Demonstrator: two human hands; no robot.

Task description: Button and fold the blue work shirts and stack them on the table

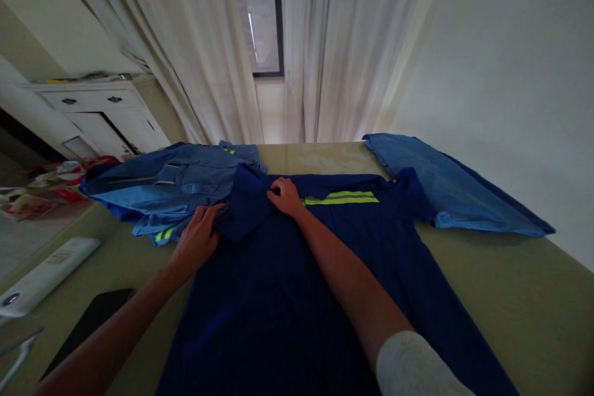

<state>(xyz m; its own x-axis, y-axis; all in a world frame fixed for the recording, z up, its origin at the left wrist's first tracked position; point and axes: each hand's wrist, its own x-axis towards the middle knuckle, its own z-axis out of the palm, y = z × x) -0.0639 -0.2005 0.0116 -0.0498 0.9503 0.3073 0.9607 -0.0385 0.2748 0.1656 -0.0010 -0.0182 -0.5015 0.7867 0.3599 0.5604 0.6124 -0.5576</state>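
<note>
A dark blue work garment (278, 284) with a yellow-and-grey reflective strip (343, 198) lies spread in front of me. Its left sleeve part is folded inward near the far edge. My left hand (199, 235) pinches the outer edge of that folded part. Farther right, my right hand (284, 195) grips the cloth between curled fingers, close to the strip. One sleeve stretches down the right side toward me.
Lighter blue garments (185, 176) with reflective bands lie heaped at the left. Another blue garment (455, 189) lies at the right by the wall. A white device (51, 275) and a black flat object (88, 328) rest on the table (524, 297), lower left. Curtains (343, 43) hang behind.
</note>
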